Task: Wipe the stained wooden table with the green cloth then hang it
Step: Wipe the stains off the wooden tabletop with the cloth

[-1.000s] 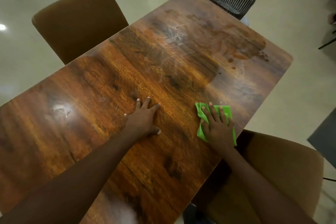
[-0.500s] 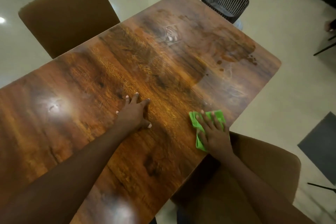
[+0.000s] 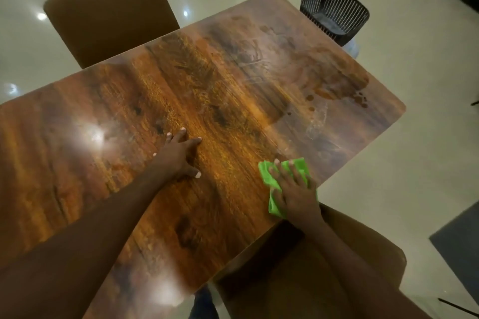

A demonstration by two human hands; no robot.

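The wooden table fills most of the view, with dark stains and dried whitish smears near its far right corner. A green cloth lies flat close to the table's right edge. My right hand presses down on the cloth with fingers spread, covering most of it. My left hand rests flat on the bare wood near the middle, fingers apart, holding nothing.
A brown upholstered chair stands at the far side and another brown chair is tucked under the near right edge. A black slatted basket sits on the pale floor beyond the far corner. A dark mat lies at right.
My right hand and the cloth stay at the same place by the right edge, shifting only slightly. My left hand stays planted. The view has swung a little, showing more floor on the right.
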